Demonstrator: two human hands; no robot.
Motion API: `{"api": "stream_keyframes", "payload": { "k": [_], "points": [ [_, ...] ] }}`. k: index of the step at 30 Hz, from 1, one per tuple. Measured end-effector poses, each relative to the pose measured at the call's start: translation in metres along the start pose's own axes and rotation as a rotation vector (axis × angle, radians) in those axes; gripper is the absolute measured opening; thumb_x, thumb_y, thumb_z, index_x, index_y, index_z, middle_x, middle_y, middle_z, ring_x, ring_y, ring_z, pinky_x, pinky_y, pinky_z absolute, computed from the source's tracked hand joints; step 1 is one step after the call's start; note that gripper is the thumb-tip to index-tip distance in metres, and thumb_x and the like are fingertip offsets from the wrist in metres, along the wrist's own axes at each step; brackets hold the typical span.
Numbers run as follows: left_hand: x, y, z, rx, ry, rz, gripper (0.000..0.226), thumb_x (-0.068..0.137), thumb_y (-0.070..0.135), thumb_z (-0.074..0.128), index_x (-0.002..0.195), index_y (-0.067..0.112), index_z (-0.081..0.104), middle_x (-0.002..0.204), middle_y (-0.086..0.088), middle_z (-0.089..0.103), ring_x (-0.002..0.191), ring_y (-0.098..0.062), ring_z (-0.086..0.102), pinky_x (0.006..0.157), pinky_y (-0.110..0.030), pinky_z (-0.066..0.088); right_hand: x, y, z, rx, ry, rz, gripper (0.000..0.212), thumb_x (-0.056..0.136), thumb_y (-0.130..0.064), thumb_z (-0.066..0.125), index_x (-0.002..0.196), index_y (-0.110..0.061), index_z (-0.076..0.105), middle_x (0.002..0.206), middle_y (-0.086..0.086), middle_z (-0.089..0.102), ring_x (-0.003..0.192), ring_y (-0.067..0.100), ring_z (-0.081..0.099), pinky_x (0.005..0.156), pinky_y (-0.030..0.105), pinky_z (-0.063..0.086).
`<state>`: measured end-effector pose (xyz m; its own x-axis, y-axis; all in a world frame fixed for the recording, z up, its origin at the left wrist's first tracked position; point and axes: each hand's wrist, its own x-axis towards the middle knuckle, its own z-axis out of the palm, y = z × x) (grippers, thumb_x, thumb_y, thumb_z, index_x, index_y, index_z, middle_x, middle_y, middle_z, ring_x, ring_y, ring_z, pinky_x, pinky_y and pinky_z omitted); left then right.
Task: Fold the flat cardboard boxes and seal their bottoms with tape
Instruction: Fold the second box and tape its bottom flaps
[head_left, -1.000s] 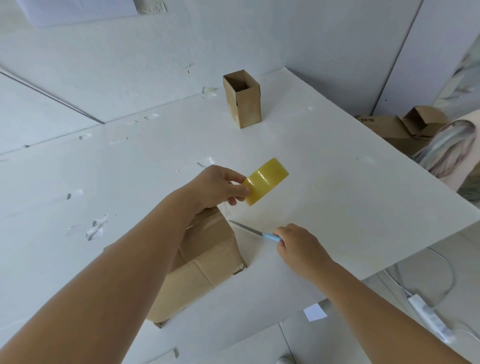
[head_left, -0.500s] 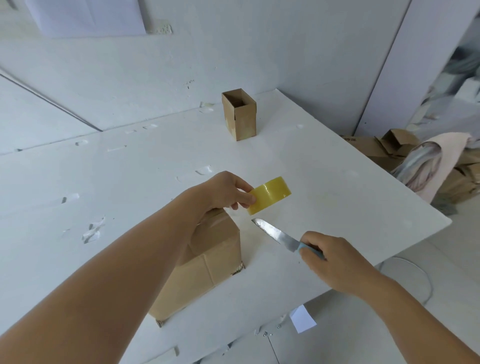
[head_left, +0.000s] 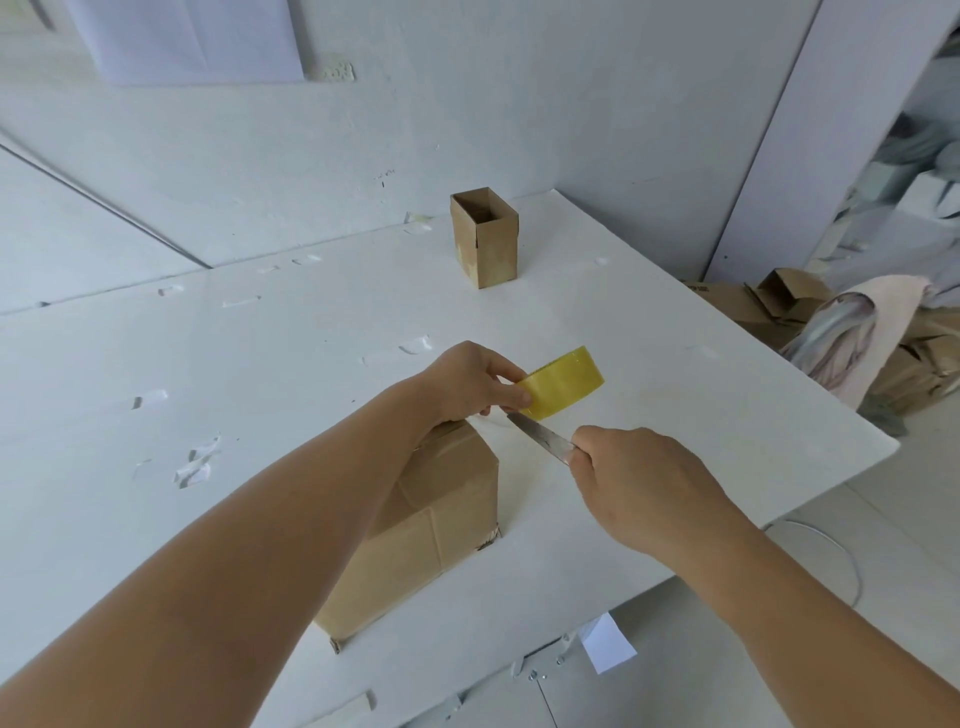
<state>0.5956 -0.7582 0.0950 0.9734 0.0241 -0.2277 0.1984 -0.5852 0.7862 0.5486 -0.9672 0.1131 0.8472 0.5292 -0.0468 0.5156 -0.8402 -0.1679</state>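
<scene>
Our left fingers pinch the near rim of a yellow tape roll, thumb on top and the others curled under it, so the left hand holds the roll in the air just above the desk. Our right fingers are wrapped around the handle of a knife; the handle is hidden inside the right hand, and only the bare metal blade shows, pointing up and to the left with its tip right under the lower edge of the roll. We cannot tell whether the blade touches the tape.

Directly beneath our left wrist and forearm sits a folded brown cardboard box, resting on the desk with a closed flap side facing up; a glossy strip of tape seems to run across that top face, though much of it is covered by the arm. Further back, near the far edge of the desk, a small cardboard box stands upright with its top open, well apart from both hands.

The white desk carries scattered scraps of clear tape on its left part. Off the right edge, on the floor, lies a pile of cardboard beside a pale cloth.
</scene>
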Motion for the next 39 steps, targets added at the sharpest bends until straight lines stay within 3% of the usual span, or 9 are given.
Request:
{"api": "stream_keyframes", "payload": {
  "k": [11,14,17,21,24,29,32,37,39],
  "points": [
    [0.001,-0.004,0.001,-0.043,0.021,0.005,0.023,0.077,0.021,0.078,0.1,0.023,0.074,0.066,0.006,0.065,0.063,-0.01,0.052,0.059,-0.02,0.044,0.019,-0.033,-0.014,-0.114,-0.094,0.07,0.009,0.095,-0.014,0.041,0.088,-0.019,0.046,0.068,-0.003,0.037,0.071,0.022,0.045,0.06,0.03,0.034],
    [0.001,-0.005,0.001,-0.044,0.043,0.006,0.018,0.077,0.021,0.078,0.092,0.028,0.072,0.067,0.007,0.067,0.065,-0.006,0.055,0.061,-0.019,0.044,0.032,-0.035,-0.006,-0.13,-0.148,0.076,0.015,0.094,-0.015,0.042,0.101,-0.013,0.056,0.089,0.004,0.057,0.081,0.024,0.054,0.065,0.031,0.037],
    [0.002,-0.001,0.002,-0.088,0.026,0.036,0.017,0.08,0.02,0.076,0.093,0.029,0.072,0.067,0.007,0.068,0.067,-0.002,0.056,0.058,-0.015,0.043,0.043,-0.028,0.022,-0.145,-0.235,0.045,0.02,0.095,-0.016,0.043,0.111,-0.012,0.056,0.107,0.006,0.06,0.098,0.024,0.059,0.069,0.03,0.039],
    [0.004,-0.003,0.001,-0.107,0.032,0.021,0.014,0.08,0.022,0.076,0.09,0.03,0.073,0.064,0.01,0.068,0.065,0.0,0.057,0.056,-0.014,0.042,0.057,-0.007,0.064,-0.038,-0.233,0.107,0.014,0.096,-0.022,0.041,0.094,-0.017,0.054,0.081,-0.001,0.049,0.084,0.025,0.054,0.066,0.03,0.037],
    [0.004,-0.001,0.001,-0.121,0.011,0.018,0.015,0.08,0.02,0.076,0.085,0.034,0.071,0.065,0.009,0.069,0.066,-0.003,0.057,0.057,-0.016,0.042,0.06,0.006,0.096,0.052,-0.197,0.17,0.02,0.099,-0.029,0.034,0.092,-0.016,0.047,0.082,0.0,0.047,0.08,0.025,0.05,0.065,0.031,0.037],
    [0.006,-0.002,0.0,-0.123,0.009,-0.02,0.013,0.079,0.022,0.076,0.091,0.028,0.073,0.065,0.008,0.07,0.065,-0.004,0.057,0.059,-0.018,0.042,0.061,0.014,0.119,0.31,-0.128,0.251,0.04,0.097,-0.039,0.037,0.123,-0.013,0.053,0.114,0.008,0.056,0.108,0.027,0.051,0.087,0.036,0.044],
    [0.006,-0.001,0.0,-0.125,0.017,-0.031,0.015,0.079,0.022,0.077,0.094,0.024,0.074,0.065,0.007,0.069,0.059,0.0,0.056,0.057,-0.016,0.041,0.058,0.001,0.102,0.785,0.009,0.305,0.047,0.089,-0.053,0.042,0.102,-0.012,0.064,0.095,0.001,0.063,0.095,0.02,0.056,0.078,0.031,0.043],
    [0.005,0.002,0.0,-0.121,0.053,-0.049,0.018,0.078,0.022,0.078,0.095,0.022,0.073,0.065,0.008,0.07,0.053,0.004,0.056,0.054,-0.012,0.042,0.059,-0.041,0.087,1.566,-0.096,0.421,0.06,0.064,-0.068,0.061,0.086,-0.013,0.066,0.088,0.005,0.067,0.087,0.02,0.063,0.086,0.036,0.053],
    [0.004,0.002,0.001,-0.112,0.057,-0.057,0.02,0.077,0.024,0.079,0.096,0.022,0.074,0.067,0.007,0.072,0.057,0.003,0.059,0.06,-0.014,0.044,0.064,-0.051,0.083,1.686,-0.12,0.481,0.051,0.071,-0.06,0.067,0.083,-0.01,0.065,0.081,0.007,0.062,0.075,0.019,0.059,0.067,0.029,0.053]
  ]
}}
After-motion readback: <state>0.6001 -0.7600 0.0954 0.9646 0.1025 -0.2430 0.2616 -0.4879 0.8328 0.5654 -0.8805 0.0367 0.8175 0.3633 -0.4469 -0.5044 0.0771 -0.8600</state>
